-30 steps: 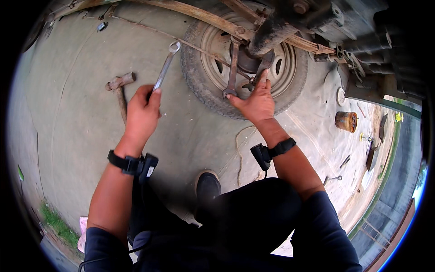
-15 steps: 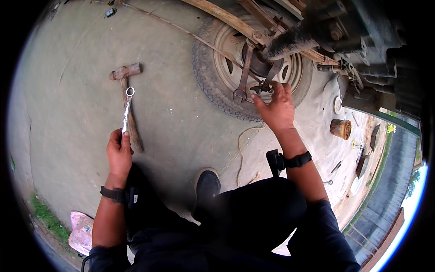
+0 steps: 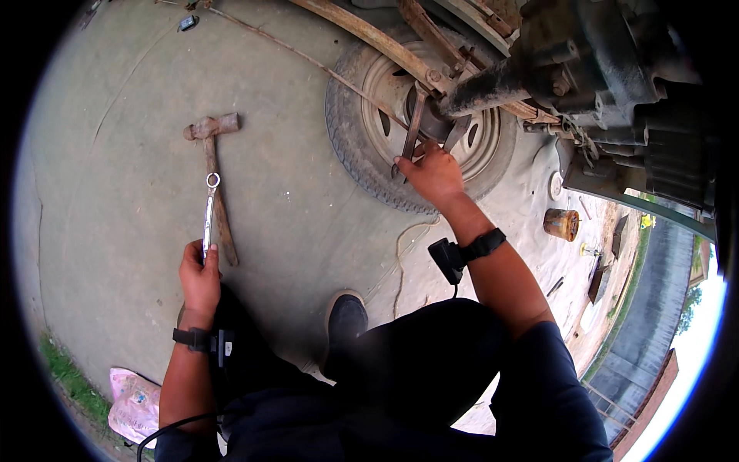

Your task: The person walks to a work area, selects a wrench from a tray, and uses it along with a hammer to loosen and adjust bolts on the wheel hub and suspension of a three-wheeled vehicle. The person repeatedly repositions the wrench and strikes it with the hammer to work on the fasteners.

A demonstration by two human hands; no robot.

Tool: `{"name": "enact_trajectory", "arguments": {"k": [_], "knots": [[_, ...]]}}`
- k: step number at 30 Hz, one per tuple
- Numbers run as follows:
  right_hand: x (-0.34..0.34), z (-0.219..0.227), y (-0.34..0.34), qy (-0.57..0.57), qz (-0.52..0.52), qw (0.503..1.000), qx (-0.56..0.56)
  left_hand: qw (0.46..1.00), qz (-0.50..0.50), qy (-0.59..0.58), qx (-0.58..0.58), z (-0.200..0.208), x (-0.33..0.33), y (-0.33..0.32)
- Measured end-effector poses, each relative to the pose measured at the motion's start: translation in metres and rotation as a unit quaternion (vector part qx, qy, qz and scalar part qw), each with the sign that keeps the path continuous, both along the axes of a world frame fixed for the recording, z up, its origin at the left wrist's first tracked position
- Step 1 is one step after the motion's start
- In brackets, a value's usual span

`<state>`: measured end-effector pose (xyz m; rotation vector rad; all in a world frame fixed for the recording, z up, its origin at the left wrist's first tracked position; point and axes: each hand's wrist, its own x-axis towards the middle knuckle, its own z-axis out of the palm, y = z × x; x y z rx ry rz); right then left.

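Note:
My left hand (image 3: pixel 200 281) grips a shiny wrench (image 3: pixel 209 212) by its lower part, ring end up, above the handle of a hammer (image 3: pixel 212 150) on the ground. Over the wheel (image 3: pixel 362 165), my right hand (image 3: pixel 435 177) closes round the lower end of a dark open-end wrench (image 3: pixel 414 123). Its thumb lies across the jaw end, and the fingertips are partly hidden. The upper end of that wrench sits by the wheel hub, beside the metal leaf bars (image 3: pixel 377 38). A second dark metal piece (image 3: pixel 456 132) slants down beside my right fingers.
A thin rod (image 3: pixel 292 52) runs toward the hub. The black axle parts (image 3: pixel 585 69) hang at the upper right. A rusty can (image 3: pixel 561 224) stands on the pale sheet at the right. A rope (image 3: pixel 399 266) lies near my shoe (image 3: pixel 346 317). A pink bag (image 3: pixel 132 404) is at the lower left.
My right hand has moved left and from open fingers has closed on the lower end of the open-end wrench. My left hand, still holding the shiny wrench, is slightly lower in view.

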<state>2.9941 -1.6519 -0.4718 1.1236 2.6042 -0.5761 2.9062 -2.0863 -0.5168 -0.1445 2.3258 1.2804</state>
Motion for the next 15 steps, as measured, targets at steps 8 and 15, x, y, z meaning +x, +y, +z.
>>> {"name": "enact_trajectory", "arguments": {"k": [8, 15], "knots": [[0.006, -0.023, 0.0, 0.067, -0.178, 0.939, -0.288, 0.999, 0.027, -0.008, 0.021, -0.016, 0.005, -0.004], [-0.006, -0.024, -0.027, 0.099, -0.235, 0.835, -0.488, 1.0, 0.027, -0.005, -0.004, -0.014, 0.004, -0.005]]}}
